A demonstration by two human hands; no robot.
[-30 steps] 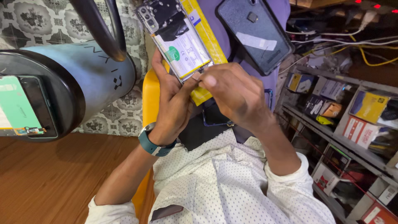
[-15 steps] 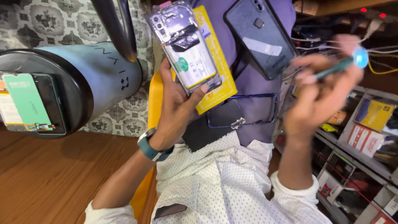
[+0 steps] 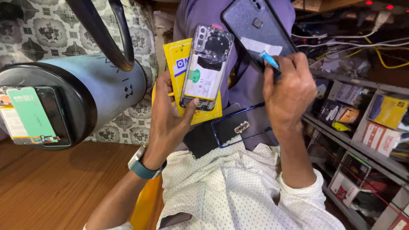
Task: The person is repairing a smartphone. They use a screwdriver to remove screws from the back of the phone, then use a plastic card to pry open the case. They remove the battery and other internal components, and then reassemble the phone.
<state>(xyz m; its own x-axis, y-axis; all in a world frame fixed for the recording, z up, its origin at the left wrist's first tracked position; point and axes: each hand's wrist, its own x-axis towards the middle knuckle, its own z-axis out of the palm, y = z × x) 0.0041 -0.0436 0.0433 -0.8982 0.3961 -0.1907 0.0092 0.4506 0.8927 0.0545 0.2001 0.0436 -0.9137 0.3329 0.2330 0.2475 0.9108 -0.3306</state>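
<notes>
Big grey drum [image 3: 91, 96] sits left of the left hand [image 3: 170, 123]; a phone screen part [image 3: 32, 115] lies on its dark end face. Shelves [image 3: 362, 140] of small boxes run right of and below the right hand [image 3: 289, 91]. Cables [image 3: 341, 42] hang above-right of it.

A dark back cover [image 3: 260, 30] is just above the right hand, with a pale tape strip across it. A blue-rimmed cover [image 3: 238, 127] lies on the lap between the wrists, just beside a black flat piece [image 3: 200, 138].

The opened phone [image 3: 206, 68] is in the left hand, back off, battery and board exposed. It rests on a yellow packet [image 3: 181, 68], both held together. The palm is behind them, the thumb pressed on the phone's lower edge, fingers wrapped behind; exact finger spread is hidden. A watch [image 3: 142, 164] sits on that wrist.

The right hand is closed, fingers bunched, pinching a small blue tool [image 3: 269, 59]. Its tip touches or hovers at the dark cover; I cannot tell which.

Handling judgement:
- phone: light and stiff, but fragile with the cover off. Grip the frame edges, not the battery or board.
- packet: thin, slick, could slide under the phone.
- covers: thin, likely flexible, easy to scratch. Hold by the rims.
- tool: tiny and light, pinch near the tip for control.
</notes>
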